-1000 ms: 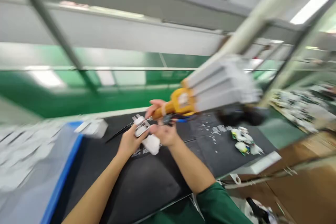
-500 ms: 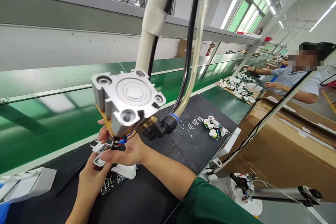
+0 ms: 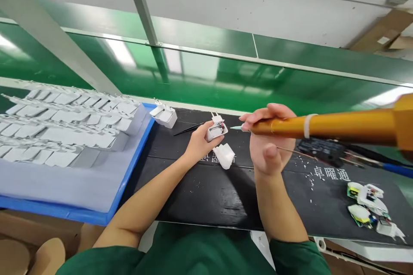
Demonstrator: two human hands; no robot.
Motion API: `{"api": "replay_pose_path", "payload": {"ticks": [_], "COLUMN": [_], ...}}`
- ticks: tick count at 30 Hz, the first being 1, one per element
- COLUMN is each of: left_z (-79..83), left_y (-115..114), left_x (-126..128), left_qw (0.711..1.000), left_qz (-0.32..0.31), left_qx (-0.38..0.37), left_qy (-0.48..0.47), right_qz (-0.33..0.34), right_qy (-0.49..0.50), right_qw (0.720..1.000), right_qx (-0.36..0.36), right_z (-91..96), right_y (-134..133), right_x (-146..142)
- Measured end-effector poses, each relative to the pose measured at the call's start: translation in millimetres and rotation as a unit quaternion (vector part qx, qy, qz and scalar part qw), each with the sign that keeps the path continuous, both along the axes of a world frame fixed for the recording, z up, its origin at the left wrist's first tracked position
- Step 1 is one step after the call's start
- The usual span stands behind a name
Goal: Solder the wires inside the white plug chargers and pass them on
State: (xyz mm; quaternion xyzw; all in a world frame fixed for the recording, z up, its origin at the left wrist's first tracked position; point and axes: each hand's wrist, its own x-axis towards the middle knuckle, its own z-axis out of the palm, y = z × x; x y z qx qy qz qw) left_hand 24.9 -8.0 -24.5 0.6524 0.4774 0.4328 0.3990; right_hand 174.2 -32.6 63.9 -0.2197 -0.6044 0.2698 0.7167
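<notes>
My left hand (image 3: 203,139) grips a white plug-adapter case (image 3: 217,130) with its pins pointing up and its open side showing wires inside. A white plastic cover (image 3: 224,156) lies on the black mat just below that hand. My right hand (image 3: 269,142) is at the front end of a gold tubular tool (image 3: 284,130), fingers above it and thumb below. The tool's pale green tip (image 3: 236,128) points left at the case, a short gap away. A black switch with a thin wire lever (image 3: 322,150) hangs under the tool.
At left, a blue-rimmed tray (image 3: 111,206) holds rows of white plug cases (image 3: 61,126). More white cases (image 3: 164,114) and a thin black stick (image 3: 189,129) lie beside it. Several circuit boards with white parts (image 3: 369,206) sit at right. A green conveyor (image 3: 200,81) runs behind.
The view has swung left and down, bringing the tray in and taking the silver block and hoses out. My hands, close together before, are now apart. The case stays in my left hand.
</notes>
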Motion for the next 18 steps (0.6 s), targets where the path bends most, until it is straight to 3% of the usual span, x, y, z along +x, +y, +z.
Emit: {"api": "replay_pose_path", "payload": {"ticks": [9,18], "left_z": [6.1,14.1], "left_y": [-10,-13], "left_x": [1,-1], "left_qw": [0.988,0.981], "left_qz": [-0.001,-0.012], "left_qx": [0.152,0.187], "left_qy": [-0.023,-0.043], "right_qz": [-0.017,-0.047], "right_qy": [-0.033,-0.029], "right_qw": [0.999,0.998], "right_qx": [0.025,0.033], "right_z": [11.3,13.5], "right_y": [-9,-8], "right_x": [-9,-13]}}
